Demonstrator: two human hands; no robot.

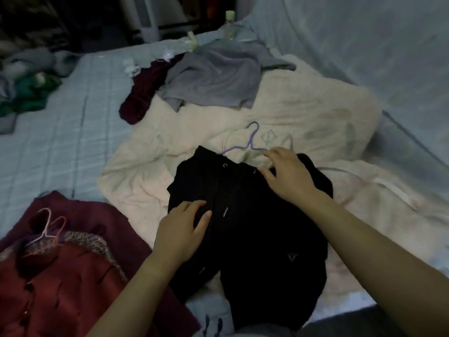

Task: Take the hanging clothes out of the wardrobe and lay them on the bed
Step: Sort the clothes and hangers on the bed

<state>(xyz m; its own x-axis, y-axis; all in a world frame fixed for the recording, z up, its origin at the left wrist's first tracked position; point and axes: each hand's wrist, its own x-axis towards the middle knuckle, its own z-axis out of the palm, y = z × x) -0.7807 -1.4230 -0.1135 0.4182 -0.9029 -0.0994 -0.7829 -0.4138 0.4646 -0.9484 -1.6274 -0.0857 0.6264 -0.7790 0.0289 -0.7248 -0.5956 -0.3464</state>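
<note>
Fingers (192, 206) of the left hand (179, 232) and right hand (289, 176) rest loosely spread on the black hoodie (255, 227).

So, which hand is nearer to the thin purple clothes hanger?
Right: the right hand lies close beside the thin purple clothes hanger, at the collar of the black garment; the left hand rests lower, on its front.

1. The light is dim, and the upper left of the frame is almost black.
2. A bed (60, 132) with a pale blue checked cover fills the left and middle.
3. Pale blue draped fabric (352, 45) closes the upper right.
4. A white upright appliance (145, 18) stands at top centre.
5. Dark floor (352, 323) shows at lower right.
</note>
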